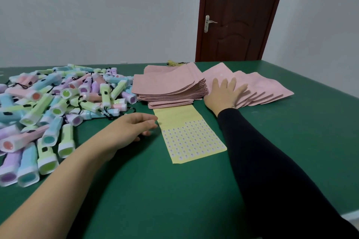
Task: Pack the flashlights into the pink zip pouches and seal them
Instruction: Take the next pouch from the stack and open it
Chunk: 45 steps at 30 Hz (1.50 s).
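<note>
From the head camera, the right hand, its arm in a black sleeve, lies flat with fingers spread on a fanned row of pouches, pressing on the ones nearest the stack of pink pouches. That stack sits just to the left of this hand. The left hand is empty, its fingers loosely curled, low over the green table, its fingertips just at the left edge of a yellow sticker sheet. The sheet lies between the two hands, its far end tucked under the stack. The two hands are apart. The flashlights, in pastel green, blue, pink and purple, lie in a loose heap to the left of the left hand, none of them in a pouch. Beyond the right hand is a brown door.
</note>
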{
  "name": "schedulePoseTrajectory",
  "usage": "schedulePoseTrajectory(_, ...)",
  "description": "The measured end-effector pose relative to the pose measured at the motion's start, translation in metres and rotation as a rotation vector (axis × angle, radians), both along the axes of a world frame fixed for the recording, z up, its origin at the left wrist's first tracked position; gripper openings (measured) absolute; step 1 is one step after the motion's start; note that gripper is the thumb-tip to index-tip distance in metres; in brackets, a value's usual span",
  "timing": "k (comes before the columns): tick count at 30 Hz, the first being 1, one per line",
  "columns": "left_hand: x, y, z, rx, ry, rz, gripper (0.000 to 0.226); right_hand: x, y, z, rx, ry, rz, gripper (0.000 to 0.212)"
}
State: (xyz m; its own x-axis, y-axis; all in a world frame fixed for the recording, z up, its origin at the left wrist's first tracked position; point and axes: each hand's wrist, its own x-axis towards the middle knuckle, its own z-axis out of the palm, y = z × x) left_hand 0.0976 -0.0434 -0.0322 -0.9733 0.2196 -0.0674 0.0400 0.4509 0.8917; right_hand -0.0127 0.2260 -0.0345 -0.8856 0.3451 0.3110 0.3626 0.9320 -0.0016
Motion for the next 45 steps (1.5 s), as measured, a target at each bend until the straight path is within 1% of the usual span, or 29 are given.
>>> schedulePoseTrajectory(4, -0.002, 0.000, 0.001, -0.014, -0.009, -0.002, 0.015, -0.005, -0.002, -0.001, -0.015, -0.038, 0.000, 0.055)
schedulePoseTrajectory(7, -0.002, 0.000, 0.000, -0.011, -0.008, 0.001, 0.015, -0.006, -0.005, 0.001, -0.004, -0.048, -0.024, 0.051)
schedulePoseTrajectory(11, -0.001, 0.000, 0.000, -0.014, -0.014, 0.002, 0.016, -0.008, -0.004, -0.002, -0.018, -0.035, -0.030, 0.056)
schedulePoseTrajectory(14, -0.001, 0.000, 0.001, -0.021, -0.014, 0.006, 0.016, -0.008, 0.000, -0.003, -0.032, -0.034, -0.031, 0.054)
schedulePoseTrajectory(22, -0.002, 0.001, 0.000, -0.031, -0.010, 0.005, 0.017, -0.004, 0.006, -0.007, -0.162, -0.004, -0.034, 0.062)
schedulePoseTrajectory(26, -0.003, 0.000, -0.002, -0.028, -0.008, 0.007, 0.017, 0.001, 0.007, -0.005, -0.289, 0.125, -0.084, 0.065)
schedulePoseTrajectory(31, -0.003, -0.001, -0.001, -0.030, -0.007, 0.000, 0.017, 0.009, 0.009, -0.006, -0.492, 0.204, -0.102, 0.075)
schedulePoseTrajectory(33, -0.003, -0.001, -0.001, -0.027, -0.006, 0.000, 0.016, 0.013, 0.011, -0.003, -0.614, 0.301, -0.178, 0.079)
schedulePoseTrajectory(35, -0.002, -0.001, -0.001, -0.019, -0.009, -0.003, 0.016, 0.016, 0.018, 0.002, -0.787, 0.389, -0.285, 0.082)
schedulePoseTrajectory(37, -0.001, -0.001, -0.001, -0.018, -0.011, -0.011, 0.017, 0.018, 0.032, 0.003, -0.927, 0.429, -0.357, 0.082)
schedulePoseTrajectory(40, -0.001, 0.000, -0.002, -0.023, -0.006, -0.025, 0.016, 0.018, 0.048, 0.000, -0.981, 0.421, -0.350, 0.081)
schedulePoseTrajectory(45, -0.002, 0.000, -0.003, -0.036, 0.001, -0.035, 0.017, 0.016, 0.050, 0.000, -0.938, 0.350, -0.314, 0.080)
